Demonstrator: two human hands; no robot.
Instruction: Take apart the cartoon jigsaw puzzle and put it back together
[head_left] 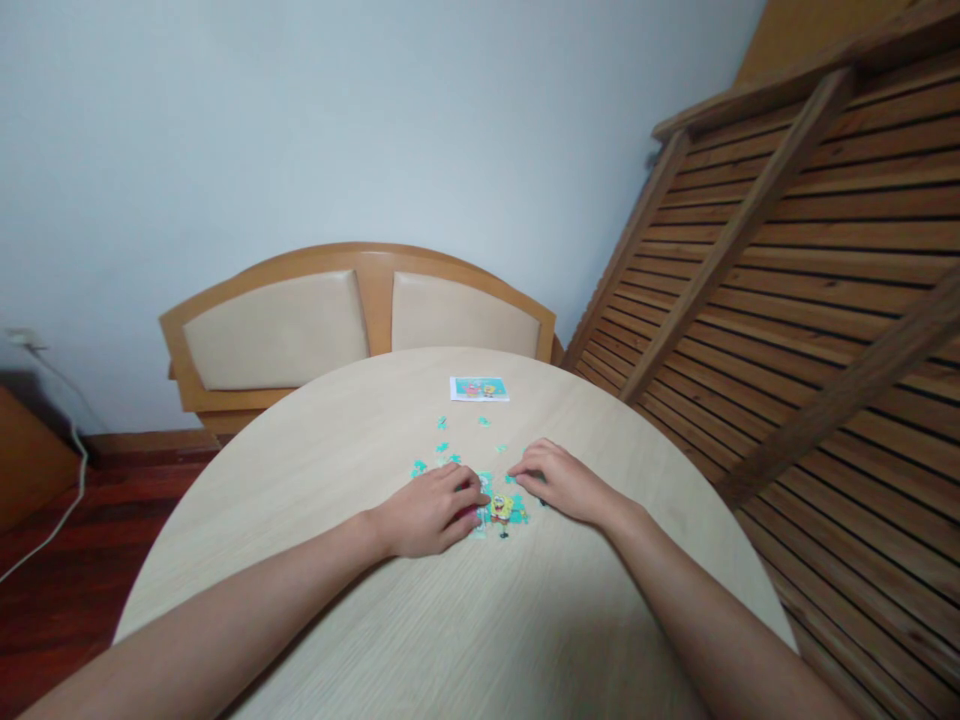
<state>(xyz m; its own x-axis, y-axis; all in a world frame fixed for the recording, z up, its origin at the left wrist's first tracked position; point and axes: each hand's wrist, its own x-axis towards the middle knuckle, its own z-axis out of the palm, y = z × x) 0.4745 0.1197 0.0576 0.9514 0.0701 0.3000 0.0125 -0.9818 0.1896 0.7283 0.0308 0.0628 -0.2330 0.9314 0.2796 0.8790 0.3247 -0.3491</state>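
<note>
Head view: part-joined puzzle (501,507) lay flat on the desk (450,640), between the hands. Left hand (433,508) covered its left side, fingers curled; couldn't tell if that grip held anything. Right hand's (556,482) grip looked pinched on a teal piece (511,479). Likely light, thin, stiffish; joints could pop. Best hold: opposite edges, fingertips.

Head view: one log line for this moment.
left hand: fingers over partly assembled teal-and-yellow jigsaw | right hand: fingers at small teal jigsaw piece | beyond: rectangular printed picture sheet
</note>
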